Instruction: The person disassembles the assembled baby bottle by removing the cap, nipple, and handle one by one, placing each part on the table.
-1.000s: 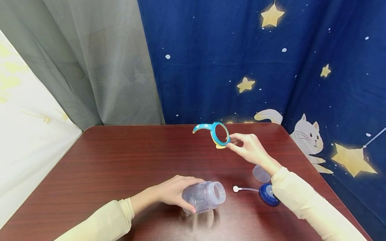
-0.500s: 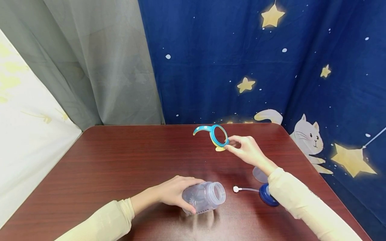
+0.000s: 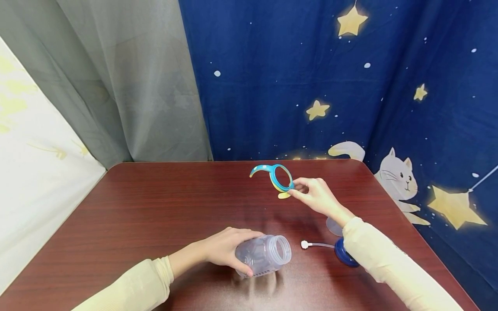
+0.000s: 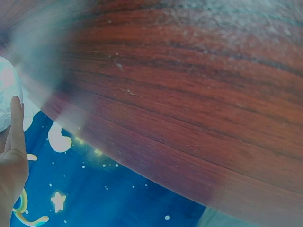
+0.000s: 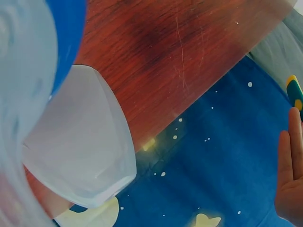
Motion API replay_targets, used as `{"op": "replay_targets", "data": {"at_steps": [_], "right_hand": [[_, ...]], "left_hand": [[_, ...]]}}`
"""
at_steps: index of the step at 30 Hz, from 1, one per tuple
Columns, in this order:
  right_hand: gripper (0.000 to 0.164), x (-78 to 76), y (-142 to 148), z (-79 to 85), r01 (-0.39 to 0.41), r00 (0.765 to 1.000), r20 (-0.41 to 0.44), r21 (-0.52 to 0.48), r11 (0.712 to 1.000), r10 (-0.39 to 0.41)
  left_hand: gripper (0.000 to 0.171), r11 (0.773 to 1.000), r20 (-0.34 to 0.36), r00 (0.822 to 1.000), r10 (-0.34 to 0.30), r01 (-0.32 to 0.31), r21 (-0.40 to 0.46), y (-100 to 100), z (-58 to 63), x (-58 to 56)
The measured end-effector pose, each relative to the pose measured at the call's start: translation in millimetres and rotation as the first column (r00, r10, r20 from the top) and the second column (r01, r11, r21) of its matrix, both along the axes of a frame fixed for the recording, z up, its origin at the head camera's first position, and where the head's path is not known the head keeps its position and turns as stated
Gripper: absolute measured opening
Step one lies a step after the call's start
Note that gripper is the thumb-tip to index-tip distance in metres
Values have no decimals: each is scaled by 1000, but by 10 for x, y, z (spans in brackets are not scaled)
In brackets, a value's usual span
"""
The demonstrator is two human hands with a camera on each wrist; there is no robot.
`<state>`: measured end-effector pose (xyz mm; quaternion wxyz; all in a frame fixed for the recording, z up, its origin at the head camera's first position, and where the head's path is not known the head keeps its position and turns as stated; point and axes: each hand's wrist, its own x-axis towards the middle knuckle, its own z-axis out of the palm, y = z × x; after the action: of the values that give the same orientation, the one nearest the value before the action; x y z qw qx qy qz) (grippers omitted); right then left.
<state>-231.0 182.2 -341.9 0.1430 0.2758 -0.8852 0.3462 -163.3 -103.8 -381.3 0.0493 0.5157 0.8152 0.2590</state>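
My left hand grips a clear plastic baby bottle, tilted low over the table with its uncapped threaded mouth facing right. The left wrist view shows only part of that hand and bottle at its left edge. Up and to the right of the bottle, my right hand pinches the edge of a blue-and-yellow bottle handle ring between thumb and fingers. One curved arm of the ring points left; a yellow part hangs below. In the right wrist view, the ring's tip shows beyond the fingertips.
Right of the bottle lies a blue bottle cap with a thin straw ending in a white weight. My right sleeve partly hides it. Behind it stands a clear cover. The brown table ends at curtains.
My right hand has come down slightly and a little to the left, bringing the handle ring with it. My left hand and the bottle have stayed in place.
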Motion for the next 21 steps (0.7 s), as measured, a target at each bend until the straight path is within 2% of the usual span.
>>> {"op": "replay_targets", "data": {"at_steps": [7, 15, 21], "right_hand": [[18, -19, -7, -32, 5, 999, 54, -8, 1000, -4], [16, -51, -9, -77, -5, 987, 162, -72, 997, 16], [19, -65, 2, -101, 4, 978, 210, -92, 996, 16]], "left_hand": [[76, 1000, 16, 1000, 4, -4, -10, -5, -1, -2], [77, 1000, -10, 1000, 2, -2, -10, -4, -6, 0], [78, 1000, -13, 1000, 5, -5, -13, -2, -9, 1]]}}
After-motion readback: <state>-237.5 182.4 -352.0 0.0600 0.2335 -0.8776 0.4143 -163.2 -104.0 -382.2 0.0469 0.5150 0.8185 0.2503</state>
